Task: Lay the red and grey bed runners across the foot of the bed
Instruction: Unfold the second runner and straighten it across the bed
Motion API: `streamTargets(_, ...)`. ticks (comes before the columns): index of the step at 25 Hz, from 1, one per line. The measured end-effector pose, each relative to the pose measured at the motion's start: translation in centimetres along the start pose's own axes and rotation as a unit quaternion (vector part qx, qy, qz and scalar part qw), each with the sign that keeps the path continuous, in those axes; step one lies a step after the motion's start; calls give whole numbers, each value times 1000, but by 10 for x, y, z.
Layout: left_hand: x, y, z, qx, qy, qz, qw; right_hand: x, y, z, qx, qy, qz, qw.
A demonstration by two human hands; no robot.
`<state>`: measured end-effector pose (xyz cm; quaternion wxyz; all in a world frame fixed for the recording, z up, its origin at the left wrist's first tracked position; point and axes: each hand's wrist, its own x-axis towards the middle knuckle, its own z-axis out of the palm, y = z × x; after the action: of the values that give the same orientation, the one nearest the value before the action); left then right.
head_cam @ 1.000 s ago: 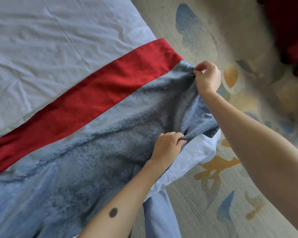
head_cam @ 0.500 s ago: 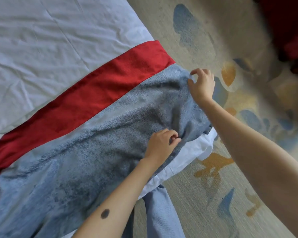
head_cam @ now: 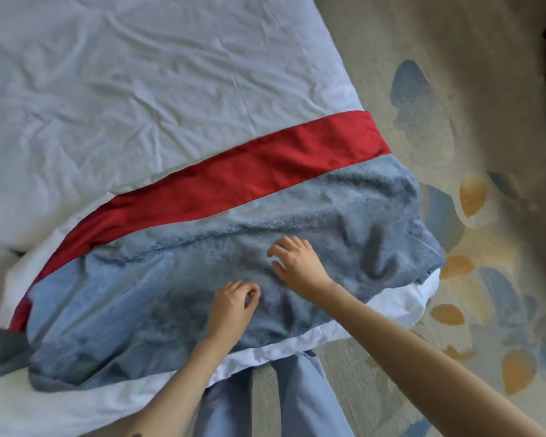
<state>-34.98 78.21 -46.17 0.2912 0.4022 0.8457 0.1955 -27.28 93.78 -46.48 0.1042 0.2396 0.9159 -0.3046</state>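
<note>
Runners, red beside grey, lengthwise across bed.

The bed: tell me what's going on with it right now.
A person is dressing the foot of the bed. The red runner lies across the white sheet, with the grey runner beside it nearer the foot, still rumpled. Both hands are on the grey one: the right hand rests flat with fingers spread, the left hand is curled, apparently pinching the cloth.
</note>
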Motion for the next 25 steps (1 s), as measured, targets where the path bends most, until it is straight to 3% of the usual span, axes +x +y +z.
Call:
streamTargets(6, -44, -80, -48, -8, 115, -121, 986, 58, -81, 23, -41, -53, -70, 995)
streamTargets(11, -90, -138, -85, -60, 225, -229, 945, 109, -163, 38, -71, -89, -139, 984)
streamTargets(14, -114, -166, -108, -106, 329, -294, 891, 134, -227, 56, -91, -99, -190, 972)
streamTargets(18, -146, -216, -135, -149, 434, -416, 785, 157, -320, 86, -114, -94, -285, 947)
streamTargets(21, -166, -257, -145, -234, 443, -519, 692, 167, -375, 110, -194, -100, -382, 898)
streamTargets(23, -172, -283, -144, -274, 372, -576, 674, 173, -396, 125, -270, -104, -425, 858)
streamTargets(25, -170, -302, -140, -335, 295, -585, 677, 181, -404, 136, -320, -124, -438, 831)
